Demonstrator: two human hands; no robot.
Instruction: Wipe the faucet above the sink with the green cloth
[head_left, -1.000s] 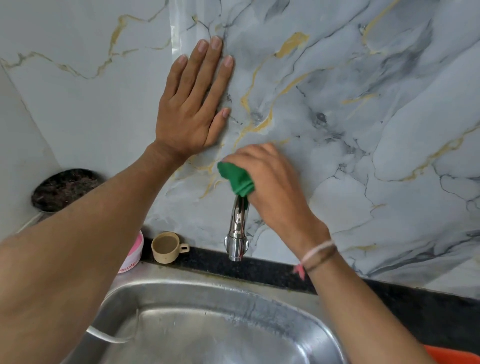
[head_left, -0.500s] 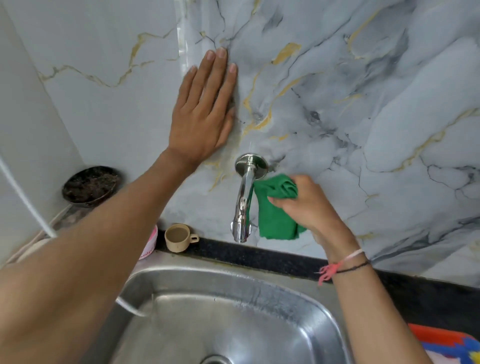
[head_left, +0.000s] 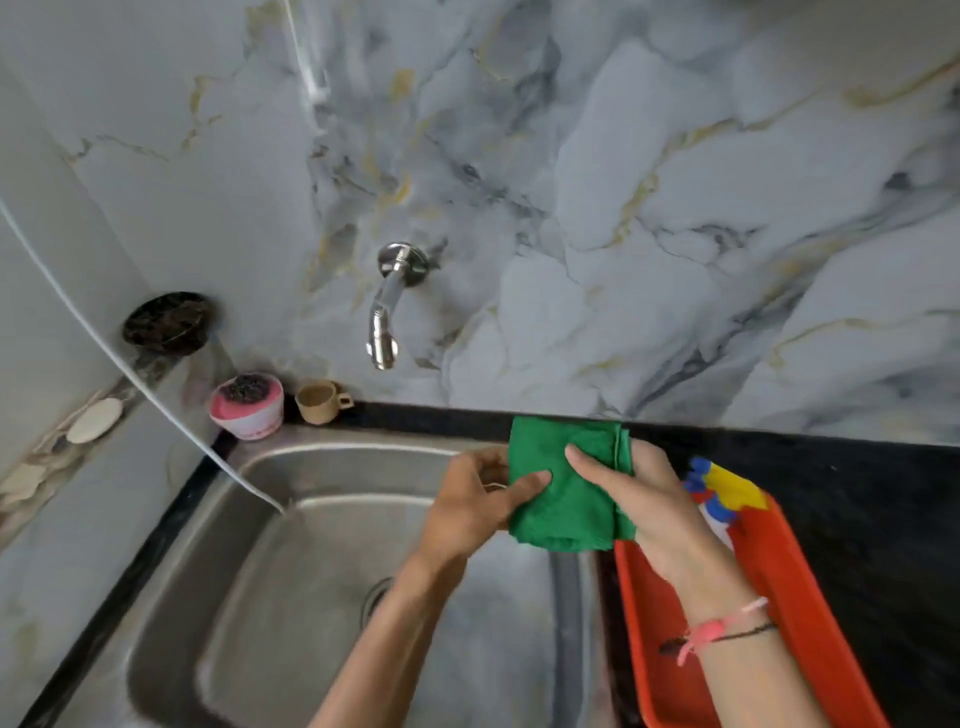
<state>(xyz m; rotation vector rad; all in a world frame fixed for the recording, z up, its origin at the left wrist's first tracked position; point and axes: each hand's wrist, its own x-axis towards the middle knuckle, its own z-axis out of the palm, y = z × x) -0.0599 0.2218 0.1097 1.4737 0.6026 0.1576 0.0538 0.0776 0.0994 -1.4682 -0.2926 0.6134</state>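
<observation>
Gripping green cloth (head_left: 563, 493) with left hand (head_left: 475, 506) and right hand (head_left: 647, 506), away from faucet (head_left: 387, 306).
Could drop into sink (head_left: 337, 457) if grip loosens.

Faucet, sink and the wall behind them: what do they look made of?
Faucet: polished metal, likely chrome plated, with mirror-like highlights. Sink: brushed stainless steel by its dull grey sheen and faint streaks. Wall: glossy marble-look panel or tile with grey and gold veins; real stone or print, I cannot tell.
</observation>
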